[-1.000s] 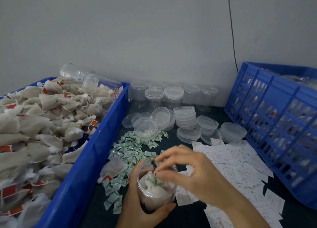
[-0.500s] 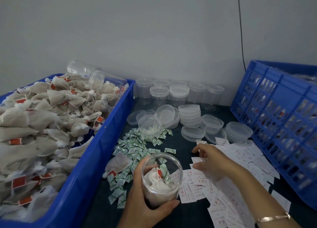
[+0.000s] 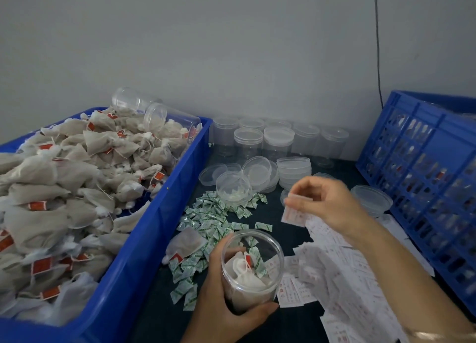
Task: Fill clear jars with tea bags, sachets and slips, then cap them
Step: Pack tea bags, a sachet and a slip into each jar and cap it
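My left hand [image 3: 221, 309] grips an open clear jar [image 3: 253, 268] near the table's front; inside it lie tea bags with a red tag and a green sachet. Up and to the right of the jar, my right hand [image 3: 327, 203] pinches a white paper slip [image 3: 293, 215] with red print, lifted off the table. The pile of slips [image 3: 342, 273] spreads under and right of the jar. Green sachets [image 3: 213, 219] lie scattered left of the jar. One loose tea bag [image 3: 186, 243] rests among them.
A blue bin [image 3: 164, 229] heaped with tea bags fills the left, two empty jars lying on top. Capped empty jars [image 3: 277, 141] line the back wall. Loose lids [image 3: 293, 171] are stacked mid-table. A blue slotted crate [image 3: 417, 177] stands at the right.
My right hand left the jar mouth, reached the slip pile, and now has risen with one slip pinched. The left hand keeps holding the jar.
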The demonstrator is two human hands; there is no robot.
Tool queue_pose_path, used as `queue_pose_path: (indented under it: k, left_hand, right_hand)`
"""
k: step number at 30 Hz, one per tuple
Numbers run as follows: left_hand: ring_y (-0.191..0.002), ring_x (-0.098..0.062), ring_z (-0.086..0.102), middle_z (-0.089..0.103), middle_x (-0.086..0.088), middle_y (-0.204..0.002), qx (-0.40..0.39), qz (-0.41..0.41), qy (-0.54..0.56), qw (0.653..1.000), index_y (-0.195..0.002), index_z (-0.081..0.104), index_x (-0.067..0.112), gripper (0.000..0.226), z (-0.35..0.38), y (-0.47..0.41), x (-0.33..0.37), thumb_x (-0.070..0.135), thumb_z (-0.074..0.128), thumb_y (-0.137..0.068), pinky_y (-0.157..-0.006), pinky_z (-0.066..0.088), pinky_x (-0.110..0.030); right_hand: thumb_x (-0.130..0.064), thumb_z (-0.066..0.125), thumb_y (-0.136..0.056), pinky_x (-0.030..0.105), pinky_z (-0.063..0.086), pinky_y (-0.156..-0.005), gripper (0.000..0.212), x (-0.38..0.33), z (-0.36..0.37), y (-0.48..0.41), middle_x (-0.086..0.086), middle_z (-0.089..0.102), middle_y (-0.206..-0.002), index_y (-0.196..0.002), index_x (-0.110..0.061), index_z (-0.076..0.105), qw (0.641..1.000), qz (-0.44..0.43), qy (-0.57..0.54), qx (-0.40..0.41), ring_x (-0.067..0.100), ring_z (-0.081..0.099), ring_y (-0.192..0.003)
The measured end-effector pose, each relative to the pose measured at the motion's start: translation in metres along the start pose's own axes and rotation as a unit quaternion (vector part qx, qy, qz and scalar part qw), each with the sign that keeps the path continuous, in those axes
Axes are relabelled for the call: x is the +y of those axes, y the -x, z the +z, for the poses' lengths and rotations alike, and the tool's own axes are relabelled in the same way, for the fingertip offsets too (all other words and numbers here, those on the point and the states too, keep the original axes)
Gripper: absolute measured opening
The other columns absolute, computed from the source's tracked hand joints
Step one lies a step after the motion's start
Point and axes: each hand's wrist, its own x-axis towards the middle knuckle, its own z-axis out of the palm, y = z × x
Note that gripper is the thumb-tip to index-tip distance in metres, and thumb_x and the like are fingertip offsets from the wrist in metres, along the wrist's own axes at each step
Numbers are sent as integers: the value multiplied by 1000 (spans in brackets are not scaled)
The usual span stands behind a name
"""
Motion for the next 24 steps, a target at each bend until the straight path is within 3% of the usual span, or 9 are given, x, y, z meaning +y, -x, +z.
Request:
queue_pose_path:
  k: [3, 5, 7, 11, 14, 16, 19, 21, 24]
  left_hand:
    - [-118, -6, 57, 56, 16, -127, 2, -6, 14, 1000, -135, 30, 56, 105, 0, 0, 0, 36, 93, -54, -91, 44, -10]
    - [-118, -8, 58, 56, 13, -129, 0, 1, 12, 1000, -136, 30, 54, 103, 1, -1, 3, 34, 92, -57, -91, 45, -12]
    - [-121, -6, 56, 55, 14, -134, -3, 17, 8, 1000, -138, 32, 49, 99, 1, -2, 3, 26, 91, -61, -92, 45, -11]
    - [-124, -5, 53, 52, 14, -137, -3, 15, 10, 1000, -140, 31, 46, 99, 1, -3, 3, 25, 91, -63, -93, 45, -12]
    - [-127, -9, 51, 50, 10, -138, -2, 24, 5, 1000, -142, 31, 40, 99, 1, -4, 2, 24, 90, -64, -94, 46, -15]
    - [-128, -8, 51, 49, 10, -140, -1, 23, 2, 1000, -143, 30, 39, 101, 1, -4, 0, 25, 91, -64, -95, 46, -15]
    - [-126, -10, 54, 51, 9, -138, -9, 11, 9, 1000, -145, 26, 39, 105, 1, -3, -2, 30, 91, -63, -95, 49, -21]
    - [-123, -9, 56, 53, 12, -137, -14, -4, 9, 1000, -145, 23, 41, 107, 0, -2, -3, 34, 91, -63, -95, 51, -29]
    - [-121, -9, 58, 54, 13, -136, -14, -10, 9, 1000, -146, 21, 41, 108, 0, -2, -4, 35, 90, -63, -96, 49, -22]
  right_hand:
    - [-34, 89, -68, 17, 55, -71, 18, -37, 16, 18, -3, 76, -85, -79, -29, 76, 985, -73, -108, -111, 9, 72, -82]
    - [-28, 87, -74, 17, 55, -74, 16, -45, 33, 26, -5, 75, -87, -84, -27, 74, 979, -79, -76, -169, 7, 72, -85]
    - [-26, 85, -78, 16, 53, -75, 15, -42, 51, 31, -9, 73, -88, -85, -27, 71, 977, -74, 23, -196, 2, 69, -86]
    - [-32, 83, -80, 26, 50, -87, 20, -31, 64, 36, -14, 67, -96, -94, -31, 69, 958, -81, 173, -216, 1, 59, -98]
    - [-33, 81, -80, 14, 33, -90, 31, -31, 64, 40, -22, 58, -102, -103, -39, 62, 936, -106, 247, -226, -8, 44, -104]
    - [-31, 79, -79, 12, 26, -94, 37, -32, 65, 43, -25, 50, -105, -107, -39, 56, 926, -148, 271, -217, -10, 40, -107]
    - [-42, 79, -79, 14, 26, -98, 36, -30, 64, 46, -23, 37, -108, -106, -35, 55, 928, -169, 290, -164, -7, 32, -112]
    - [-54, 73, -82, 16, 27, -99, 26, -29, 60, 46, -23, 37, -108, -96, -33, 65, 938, -146, 275, -153, -5, 32, -113]
    - [-69, 53, -84, 26, 27, -107, 42, -27, 55, 49, -25, 38, -120, -98, -34, 71, 935, -84, 275, -206, -3, 29, -124]
